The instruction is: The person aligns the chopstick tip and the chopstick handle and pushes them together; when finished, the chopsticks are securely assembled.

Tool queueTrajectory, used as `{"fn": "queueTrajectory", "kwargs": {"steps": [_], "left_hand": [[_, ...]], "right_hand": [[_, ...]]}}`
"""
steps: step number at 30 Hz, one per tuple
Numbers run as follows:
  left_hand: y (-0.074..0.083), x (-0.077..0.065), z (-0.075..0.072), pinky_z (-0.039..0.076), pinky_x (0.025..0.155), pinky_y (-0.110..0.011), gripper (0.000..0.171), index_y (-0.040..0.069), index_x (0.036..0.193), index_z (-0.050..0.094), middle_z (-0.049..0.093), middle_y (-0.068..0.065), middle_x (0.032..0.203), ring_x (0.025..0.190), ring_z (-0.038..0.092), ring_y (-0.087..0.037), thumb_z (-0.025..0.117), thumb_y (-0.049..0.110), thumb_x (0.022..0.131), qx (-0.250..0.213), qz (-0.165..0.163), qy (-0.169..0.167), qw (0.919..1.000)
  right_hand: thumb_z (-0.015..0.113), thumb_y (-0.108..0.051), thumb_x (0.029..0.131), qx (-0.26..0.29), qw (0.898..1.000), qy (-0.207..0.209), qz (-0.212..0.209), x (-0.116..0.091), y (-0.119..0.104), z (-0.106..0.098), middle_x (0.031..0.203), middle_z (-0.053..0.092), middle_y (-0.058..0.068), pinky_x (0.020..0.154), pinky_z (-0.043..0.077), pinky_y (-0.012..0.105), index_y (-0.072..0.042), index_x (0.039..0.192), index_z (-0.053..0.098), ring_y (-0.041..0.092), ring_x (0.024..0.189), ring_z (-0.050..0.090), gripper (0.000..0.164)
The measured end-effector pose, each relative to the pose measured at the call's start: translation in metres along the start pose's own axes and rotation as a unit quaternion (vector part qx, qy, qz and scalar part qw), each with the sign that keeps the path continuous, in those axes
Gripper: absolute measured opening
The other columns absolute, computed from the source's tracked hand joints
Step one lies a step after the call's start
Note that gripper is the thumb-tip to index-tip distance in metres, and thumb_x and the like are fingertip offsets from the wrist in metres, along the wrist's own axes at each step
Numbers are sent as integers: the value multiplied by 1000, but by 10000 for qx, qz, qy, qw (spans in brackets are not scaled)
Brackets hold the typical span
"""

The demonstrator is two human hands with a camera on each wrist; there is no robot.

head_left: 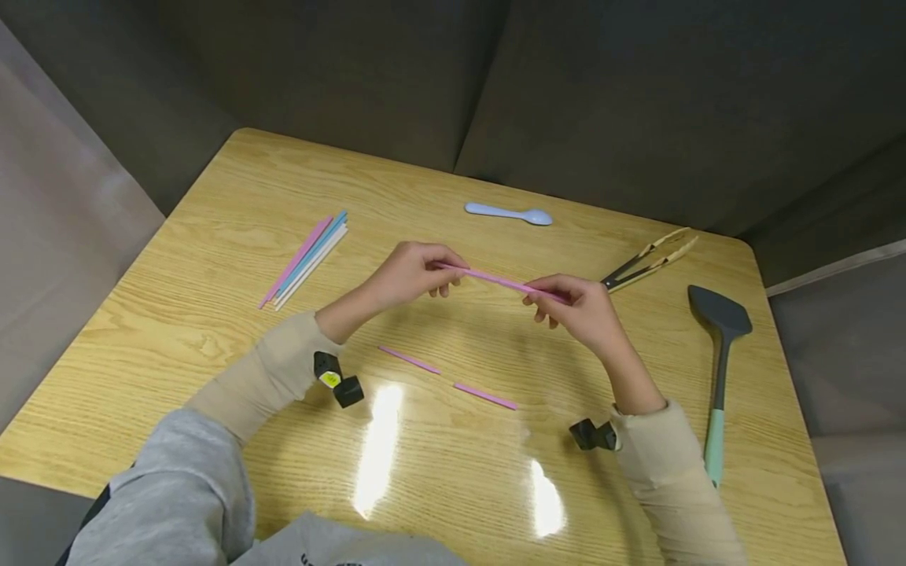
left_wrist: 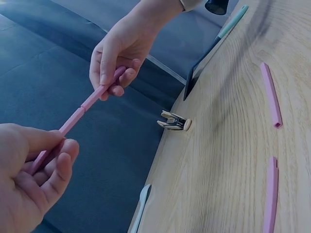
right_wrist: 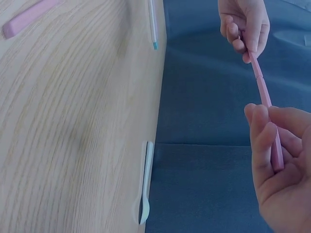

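Above the middle of the table, my left hand [head_left: 414, 273] and right hand [head_left: 582, 312] hold a slim pink chopstick [head_left: 498, 280] level between them. Each hand pinches its own end between thumb and fingers. A joint line crosses the chopstick between the hands, clear in both wrist views; whether its halves are fully seated I cannot tell. Below, two separate pink chopstick halves lie nearly end to end, a left half [head_left: 409, 359] and a right half [head_left: 484, 395], with a small gap. In the left wrist view, one half [left_wrist: 272, 97] shows a hollow-looking end.
Several pink, blue [head_left: 311, 255] and white chopsticks lie side by side at the left. A light blue spoon [head_left: 508, 213] rests near the far edge. Tongs [head_left: 647, 259] with tan tips are at the back right, and a dark turner [head_left: 720, 314] with a green handle lies along the right.
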State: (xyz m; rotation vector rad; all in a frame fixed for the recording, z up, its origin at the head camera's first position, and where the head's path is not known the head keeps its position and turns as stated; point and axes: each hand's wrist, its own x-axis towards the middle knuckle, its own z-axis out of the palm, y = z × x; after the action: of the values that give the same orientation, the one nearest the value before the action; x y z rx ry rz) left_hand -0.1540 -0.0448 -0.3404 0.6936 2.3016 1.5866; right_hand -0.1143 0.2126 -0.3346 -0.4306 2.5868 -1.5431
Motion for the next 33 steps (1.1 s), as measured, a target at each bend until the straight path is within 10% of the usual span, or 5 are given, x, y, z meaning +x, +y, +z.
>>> {"fn": "queueTrajectory", "kwargs": {"steps": [33], "left_hand": [[1,-14,-2,53,60,-36,17,-8,98,63,65,-15,78,62,61,-19,55,2,87,-1187,1,-313,9924]], "right_hand": [[54,2,87,728,9968,-252,-214,-6,-15,11,79,62,21,52,50,25,11,98,60,10,59,58,15]]}}
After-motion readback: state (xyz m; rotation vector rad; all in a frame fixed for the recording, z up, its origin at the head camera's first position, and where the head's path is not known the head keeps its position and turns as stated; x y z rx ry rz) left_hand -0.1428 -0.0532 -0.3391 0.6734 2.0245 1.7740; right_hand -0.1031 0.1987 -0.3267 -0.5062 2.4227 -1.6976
